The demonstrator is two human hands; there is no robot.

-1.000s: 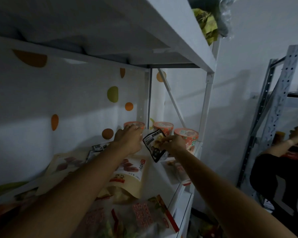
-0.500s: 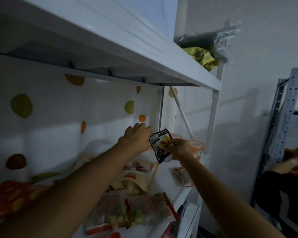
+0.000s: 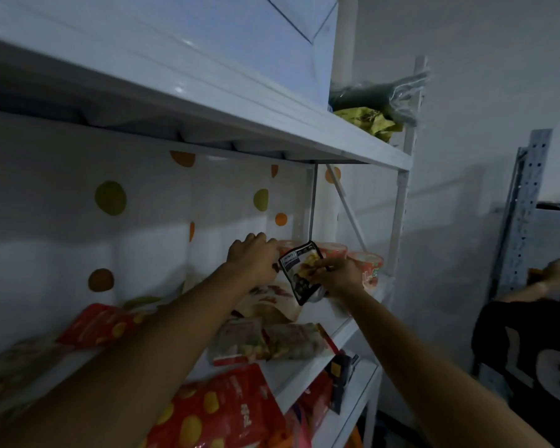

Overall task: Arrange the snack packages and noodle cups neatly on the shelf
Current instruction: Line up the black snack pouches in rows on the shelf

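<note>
The right hand point(image 3: 337, 274) pinched a small black foil snack pouch point(image 3: 299, 271) by its edge, upright above the white metal shelf point(image 3: 291, 373) near its right end. This was probably to stand it beside the orange paper noodle cups point(image 3: 367, 268) lined up in the back right corner. The left hand point(image 3: 253, 258) reached to the leftmost cup with curled fingers, and I could not tell whether it gripped. A clear red-edged snack bag point(image 3: 272, 342) lay flat by the front edge.

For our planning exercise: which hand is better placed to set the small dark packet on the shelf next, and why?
Right. The right hand pinches the small dark packet above the shelf, beside the noodle cups. The left hand reaches farther back, its fingers hidden.
</note>
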